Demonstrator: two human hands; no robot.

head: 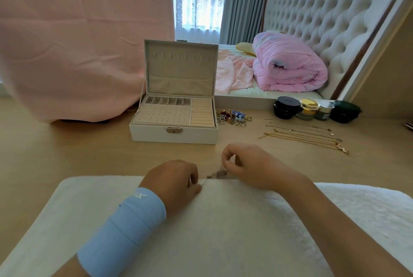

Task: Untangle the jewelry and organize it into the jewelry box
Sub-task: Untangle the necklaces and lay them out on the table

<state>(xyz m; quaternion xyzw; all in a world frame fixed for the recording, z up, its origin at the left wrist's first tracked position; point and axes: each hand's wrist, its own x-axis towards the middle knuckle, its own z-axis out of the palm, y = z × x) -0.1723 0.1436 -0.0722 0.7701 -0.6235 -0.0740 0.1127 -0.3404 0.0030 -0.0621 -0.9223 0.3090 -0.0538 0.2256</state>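
Two hands share one thin silvery chain (215,175), a fine strand bunched into a small dark knot of links; its detail is too small to make out. The knot hangs in the gap between the hands, just above the far edge of a white fluffy towel (223,232) that lies under both wrists.

The left hand (176,181) rests knuckles-up on the towel with its fingers curled, thumb and fingertips pinching the chain at the hand's right side. A light blue wristband (125,225) wraps that forearm. The right hand (248,165) is raised a little higher with the wrist bent. Its thumb and forefinger are closed on the chain just above the knot, and the other fingers are loosely curled beneath. A short stretch of chain runs between the two pinches.

Beyond the left hand, on the pale wooden tabletop (67,153), stands a white leatherette jewelry box (156,136) with its lid upright. Its beige velvet tray shows a row of small cells, a dotted earring panel and ring rolls. Beyond the right hand, just beside the box, lies a heap of small rings and charms (233,117). Farther to that hand's right, several gold chains (308,136) lie stretched out side by side. Behind them stands a cluster of cosmetic jars (312,109).
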